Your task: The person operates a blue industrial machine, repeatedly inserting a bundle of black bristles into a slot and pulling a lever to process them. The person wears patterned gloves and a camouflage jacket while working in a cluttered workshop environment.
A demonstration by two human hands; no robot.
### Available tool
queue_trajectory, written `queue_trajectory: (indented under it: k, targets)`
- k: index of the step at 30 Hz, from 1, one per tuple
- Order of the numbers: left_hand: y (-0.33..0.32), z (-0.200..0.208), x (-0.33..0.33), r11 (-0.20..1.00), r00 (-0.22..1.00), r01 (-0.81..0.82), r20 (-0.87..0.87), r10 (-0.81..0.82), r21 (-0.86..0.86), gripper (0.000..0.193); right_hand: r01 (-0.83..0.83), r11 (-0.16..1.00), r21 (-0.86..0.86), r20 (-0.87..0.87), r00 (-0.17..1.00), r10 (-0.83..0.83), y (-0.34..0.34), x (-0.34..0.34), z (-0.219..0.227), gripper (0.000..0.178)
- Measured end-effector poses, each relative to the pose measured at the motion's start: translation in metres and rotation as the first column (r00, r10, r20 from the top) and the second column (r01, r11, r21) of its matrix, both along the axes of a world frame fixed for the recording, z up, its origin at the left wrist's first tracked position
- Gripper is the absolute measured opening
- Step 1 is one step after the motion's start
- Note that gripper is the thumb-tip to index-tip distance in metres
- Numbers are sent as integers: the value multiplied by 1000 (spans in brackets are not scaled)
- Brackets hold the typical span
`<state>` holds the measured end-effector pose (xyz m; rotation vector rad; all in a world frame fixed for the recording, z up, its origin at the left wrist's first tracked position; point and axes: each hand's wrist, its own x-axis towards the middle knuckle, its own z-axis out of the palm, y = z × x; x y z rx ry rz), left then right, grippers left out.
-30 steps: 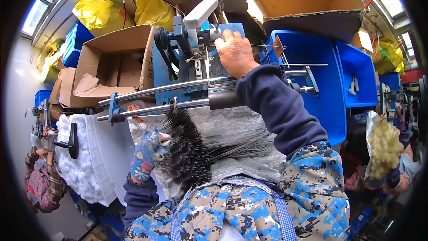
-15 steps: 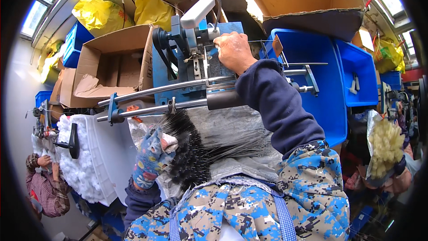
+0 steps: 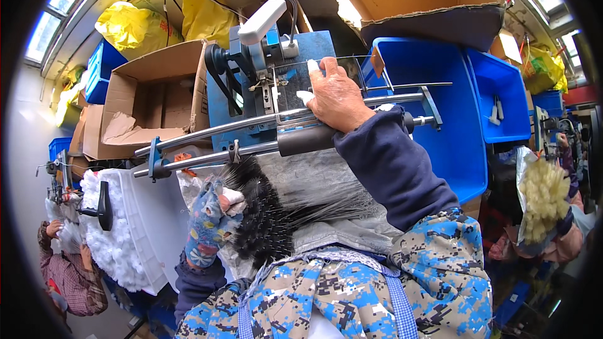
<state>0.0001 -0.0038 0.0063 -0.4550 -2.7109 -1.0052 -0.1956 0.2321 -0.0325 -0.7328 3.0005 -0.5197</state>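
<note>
My right hand (image 3: 336, 97) lies over the blue bench machine (image 3: 308, 47), palm down, thumb and forefinger apart, with white coverings on their tips. It rests near the machine's flat plate and the front metal rail (image 3: 251, 119); nothing shows in its grasp. A thin wire (image 3: 352, 57) runs just beyond the fingertips. My left hand (image 3: 215, 213), in a blue patterned glove, is closed beside a pile of black bristle brushes (image 3: 267, 213) with thin wire stems on my lap. What its fingers hold, if anything, is hidden.
An open cardboard box (image 3: 154, 97) stands left of the machine, and large blue bins (image 3: 433, 119) stand to its right. A white tray (image 3: 154, 238) of white tufts is at the left, with a black hair dryer (image 3: 105, 206) over it. Other people work at both sides.
My right hand has drawn back toward me from the machine's working spot, and its thumb and forefinger have spread apart. The gloved left hand stays by the black brushes.
</note>
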Motion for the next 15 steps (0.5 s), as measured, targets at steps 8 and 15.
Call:
queue_trajectory:
  k: [8, 15]
  targets:
    - [-3, 6, 12, 983, 994, -109, 13, 112, -146, 22, -59, 994, -89, -67, 996, 53, -55, 11, -8, 63]
    - [-9, 7, 8, 996, 995, -70, 69, 73, -51, 22, -119, 993, -2, 29, 993, 119, -29, 2, -4, 63]
